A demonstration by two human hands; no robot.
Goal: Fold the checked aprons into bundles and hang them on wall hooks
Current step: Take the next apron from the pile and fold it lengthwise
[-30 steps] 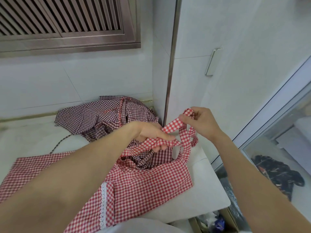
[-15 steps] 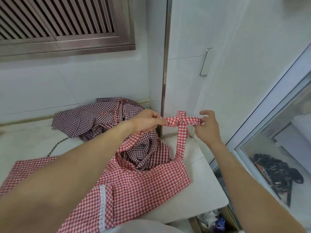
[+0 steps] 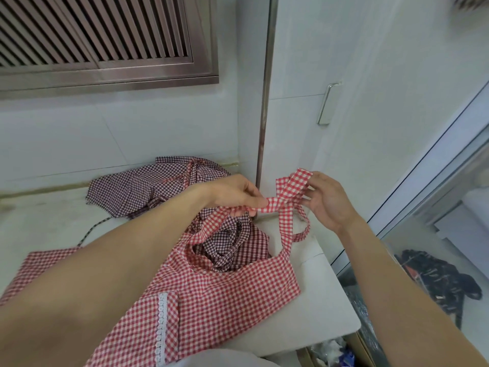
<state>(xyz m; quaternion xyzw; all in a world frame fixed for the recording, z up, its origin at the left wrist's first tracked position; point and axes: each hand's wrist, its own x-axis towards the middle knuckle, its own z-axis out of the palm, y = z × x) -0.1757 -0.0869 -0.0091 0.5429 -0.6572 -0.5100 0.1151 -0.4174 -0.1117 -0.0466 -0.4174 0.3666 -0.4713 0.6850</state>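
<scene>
A red-and-white checked apron (image 3: 222, 295) with a white lace strip lies spread on the white counter (image 3: 317, 308). Its neck strap (image 3: 287, 201) is lifted above the counter and crossed into a knot. My left hand (image 3: 235, 193) pinches the strap's left part. My right hand (image 3: 328, 200) grips the strap's free end, which sticks up past my fingers. A dark maroon checked apron (image 3: 148, 186) lies crumpled behind, partly under the red one. No wall hook is in view.
A white tiled wall and a metal louvred vent (image 3: 100, 41) stand behind the counter. A metal corner strip (image 3: 264, 107) and a cabinet handle (image 3: 326, 104) are to the right. Below right lie a dark bag (image 3: 436, 279) on the floor and a box with clutter (image 3: 333, 350).
My right hand has shifted its hold, lifting the strap's free end upward and over the crossing. My left hand keeps its pinch and has moved slightly. A loop now hangs below the knot.
</scene>
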